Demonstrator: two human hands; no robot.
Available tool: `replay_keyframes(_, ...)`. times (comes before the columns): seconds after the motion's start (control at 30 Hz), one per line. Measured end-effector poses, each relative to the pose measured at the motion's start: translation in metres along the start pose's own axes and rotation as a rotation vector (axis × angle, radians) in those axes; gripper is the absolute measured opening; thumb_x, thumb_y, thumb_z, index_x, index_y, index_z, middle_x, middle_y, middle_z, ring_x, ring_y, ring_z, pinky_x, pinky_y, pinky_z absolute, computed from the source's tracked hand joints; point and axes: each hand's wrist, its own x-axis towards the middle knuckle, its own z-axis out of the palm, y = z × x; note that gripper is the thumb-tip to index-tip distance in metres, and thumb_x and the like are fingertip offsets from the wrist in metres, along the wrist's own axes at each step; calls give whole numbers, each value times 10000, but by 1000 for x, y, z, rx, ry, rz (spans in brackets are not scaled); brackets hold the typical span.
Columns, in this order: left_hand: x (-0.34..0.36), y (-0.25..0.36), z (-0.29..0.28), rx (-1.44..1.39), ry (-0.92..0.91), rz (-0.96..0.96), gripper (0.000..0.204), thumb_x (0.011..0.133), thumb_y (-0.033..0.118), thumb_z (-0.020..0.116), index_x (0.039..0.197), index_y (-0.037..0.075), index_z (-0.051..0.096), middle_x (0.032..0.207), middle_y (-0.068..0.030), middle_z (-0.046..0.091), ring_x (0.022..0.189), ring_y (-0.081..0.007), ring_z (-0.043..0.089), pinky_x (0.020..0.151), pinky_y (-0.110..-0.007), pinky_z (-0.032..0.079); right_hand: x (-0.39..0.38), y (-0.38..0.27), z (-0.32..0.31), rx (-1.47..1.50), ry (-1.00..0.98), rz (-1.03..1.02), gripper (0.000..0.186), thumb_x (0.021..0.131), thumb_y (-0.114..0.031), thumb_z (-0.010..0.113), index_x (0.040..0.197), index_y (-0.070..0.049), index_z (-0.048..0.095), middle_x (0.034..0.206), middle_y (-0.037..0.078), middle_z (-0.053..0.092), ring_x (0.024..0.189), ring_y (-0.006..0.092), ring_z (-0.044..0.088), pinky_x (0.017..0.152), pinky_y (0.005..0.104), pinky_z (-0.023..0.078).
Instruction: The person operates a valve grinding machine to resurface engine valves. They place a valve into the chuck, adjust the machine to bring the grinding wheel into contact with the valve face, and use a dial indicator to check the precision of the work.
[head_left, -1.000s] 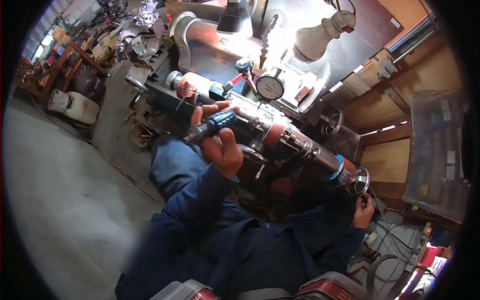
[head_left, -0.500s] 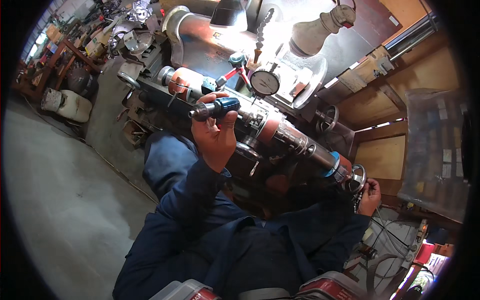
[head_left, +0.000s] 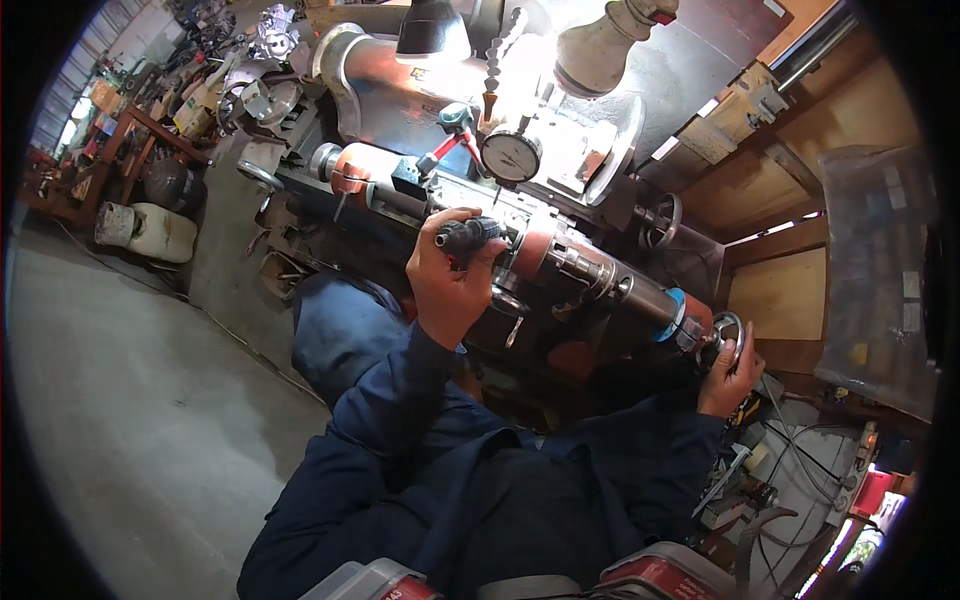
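Note:
My left hand (head_left: 450,292) is raised in front of the machine, fingers wrapped round a dark, ribbed hand tool with a chuck (head_left: 466,236). The tool's exact kind is hard to make out, and its far end overlaps the machine parts behind. At the right end of the machine, my right hand (head_left: 733,380) grips the rim of a metal handwheel (head_left: 738,322). A round dial indicator (head_left: 511,156) on a red jointed arm stands just beyond my left hand. Nearby is the orange-red workhead (head_left: 537,250), with a bright metal shaft (head_left: 645,302) to its right.
Two lamps, one black (head_left: 432,32) and one pale (head_left: 605,50), light the machine from behind. Another handwheel (head_left: 660,222) sits at the back right. A white jug (head_left: 160,232) stands on the floor at left. Cables (head_left: 790,450) lie at the lower right.
My left hand has moved a little right and down, and the tool's chuck now points more toward me. More of my right hand shows at the handwheel. The view has shifted slightly.

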Motion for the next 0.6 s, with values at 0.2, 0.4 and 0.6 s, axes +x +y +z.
replay_keyframes(0.2, 3, 14, 6, 46, 39, -30, 400, 814, 188, 813, 1091, 33, 570, 1013, -136, 670, 891, -287, 687, 776, -357, 547, -1, 0, -3, 22, -23, 70, 438, 965, -272, 582, 1332, -35, 594, 1148, 201, 624, 1044, 345, 549, 940, 427, 431)
replay_keyframes(0.4, 3, 13, 1, 312, -16, 118, 394, 805, 40, 782, 1122, 27, 548, 1037, -134, 680, 912, -224, 694, 800, -343, 563, 1, -1, -13, 121, -94, -37, 441, 1002, -279, 552, 1365, -28, 555, 1141, 184, 612, 1068, 277, 562, 945, 368, 439)
replay_keyframes(0.6, 3, 25, 2, -51, 105, 124, 399, 798, 68, 785, 1120, 32, 552, 1093, -153, 659, 958, -266, 682, 822, -343, 550, -13, 56, -18, 474, -68, 262, 326, 1023, -178, 500, 1282, -3, 593, 1227, 135, 621, 1083, 200, 590, 968, 329, 443)
